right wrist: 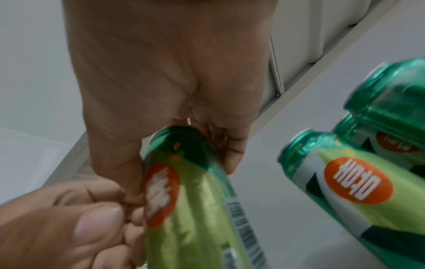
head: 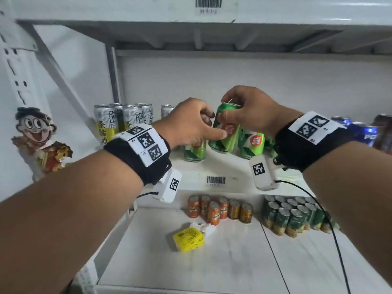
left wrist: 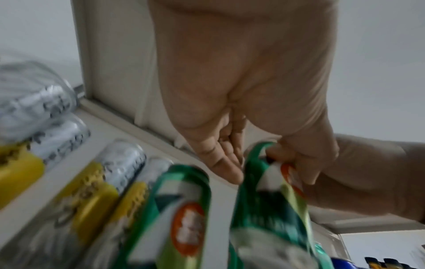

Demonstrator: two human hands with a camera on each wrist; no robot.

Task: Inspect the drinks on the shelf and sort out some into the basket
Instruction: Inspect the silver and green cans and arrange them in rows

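- Both forearms, in black wrist straps with coded tags, reach into a white metal shelf (head: 191, 166) unit against a white wall.
- Right hand (head: 252, 111) grips the top of a tilted green can (head: 226, 132), lifted just off the shelf; left hand (head: 191, 122) touches its side with thumb and curled fingers.
- Below and beside the grip stand more green cans (head: 251, 145); left of it, white-and-yellow cans (head: 106, 122).
- Lower tier holds orange cans (head: 220, 209), a dark green can pack (head: 294, 215) and a yellow packet (head: 188, 239).

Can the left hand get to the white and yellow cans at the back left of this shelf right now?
Probably not yet: the left hand is helping hold the tilted green can. The path to the white and yellow cans looks open.
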